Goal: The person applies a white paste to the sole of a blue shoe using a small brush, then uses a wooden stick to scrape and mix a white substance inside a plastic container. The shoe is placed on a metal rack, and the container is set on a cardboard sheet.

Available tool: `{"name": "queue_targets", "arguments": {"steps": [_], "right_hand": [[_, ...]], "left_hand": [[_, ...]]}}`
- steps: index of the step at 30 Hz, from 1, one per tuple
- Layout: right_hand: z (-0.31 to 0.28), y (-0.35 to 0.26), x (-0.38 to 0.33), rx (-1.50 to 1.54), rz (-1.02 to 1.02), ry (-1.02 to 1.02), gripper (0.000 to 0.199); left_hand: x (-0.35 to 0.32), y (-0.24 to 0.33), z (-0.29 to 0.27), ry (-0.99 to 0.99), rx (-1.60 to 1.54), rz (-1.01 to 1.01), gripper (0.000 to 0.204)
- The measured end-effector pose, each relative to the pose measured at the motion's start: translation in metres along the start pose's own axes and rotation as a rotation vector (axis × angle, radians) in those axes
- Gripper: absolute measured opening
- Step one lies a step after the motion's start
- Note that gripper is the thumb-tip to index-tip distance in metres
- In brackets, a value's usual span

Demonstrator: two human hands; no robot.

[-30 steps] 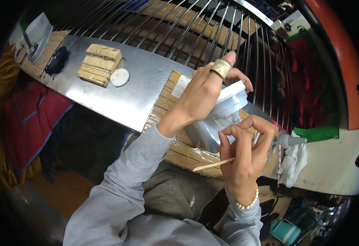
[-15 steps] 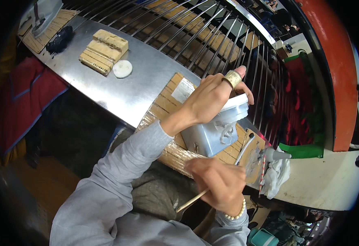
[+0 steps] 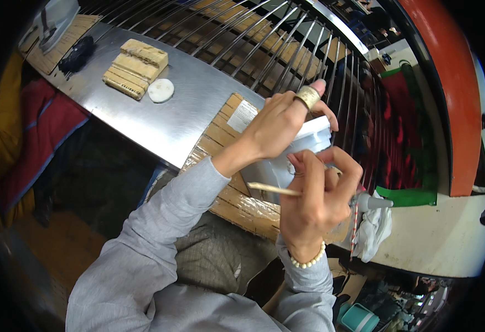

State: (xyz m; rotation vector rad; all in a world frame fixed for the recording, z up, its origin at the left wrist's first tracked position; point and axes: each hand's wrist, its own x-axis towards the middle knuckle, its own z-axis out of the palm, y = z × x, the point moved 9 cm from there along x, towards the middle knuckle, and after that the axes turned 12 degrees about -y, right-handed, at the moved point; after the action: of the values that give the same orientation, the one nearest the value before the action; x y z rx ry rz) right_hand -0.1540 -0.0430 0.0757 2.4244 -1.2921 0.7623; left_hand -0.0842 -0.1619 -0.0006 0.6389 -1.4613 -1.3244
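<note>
My left hand (image 3: 281,119), a wide tan band round one digit, is closed over the white-rimmed top of a translucent plastic tub (image 3: 273,169). The tub stands on a cardboard sheet (image 3: 220,130) partly wrapped in clear film. In front of the tub, my right hand (image 3: 320,199) is closed round a thin wooden stick (image 3: 273,189). One end of the stick points left; its other end is hidden by the fingers. A beaded bracelet (image 3: 309,259) circles the right wrist.
On the metal bench (image 3: 137,124) lie a stepped tan block (image 3: 137,66) and a round white disc (image 3: 161,90). A black smeared lump (image 3: 78,55) is farther left. Metal bars (image 3: 253,44) run along the far side. A crumpled white cloth (image 3: 372,232) and a grey nozzle (image 3: 374,203) sit right.
My right hand has risen and moved forward to the tub with the stick, which has swung to nearly level. My left hand stays on the tub, shifted only slightly in view.
</note>
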Motion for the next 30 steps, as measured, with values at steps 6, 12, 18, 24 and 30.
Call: {"name": "queue_targets", "arguments": {"steps": [6,12,18,24,30], "right_hand": [[0.002,0.006,-0.004,0.184,-0.225,-0.004,0.02],[0.014,0.014,-0.013,0.324,-0.294,-0.206,0.019],[0.013,-0.01,-0.026,0.451,-0.439,-0.553,0.027],[-0.011,0.005,-0.008,0.098,-0.249,-0.127,0.036],[-0.013,-0.005,0.009,-0.056,-0.433,-0.06,0.031]], "left_hand": [[0.001,0.001,-0.001,-0.013,0.01,-0.021,0.082],[0.0,0.003,-0.001,0.045,-0.027,-0.004,0.081],[0.0,0.005,-0.001,0.047,0.011,0.015,0.082],[0.001,0.001,-0.001,0.024,0.0,-0.016,0.084],[0.001,0.002,-0.001,-0.012,0.011,-0.028,0.086]]}}
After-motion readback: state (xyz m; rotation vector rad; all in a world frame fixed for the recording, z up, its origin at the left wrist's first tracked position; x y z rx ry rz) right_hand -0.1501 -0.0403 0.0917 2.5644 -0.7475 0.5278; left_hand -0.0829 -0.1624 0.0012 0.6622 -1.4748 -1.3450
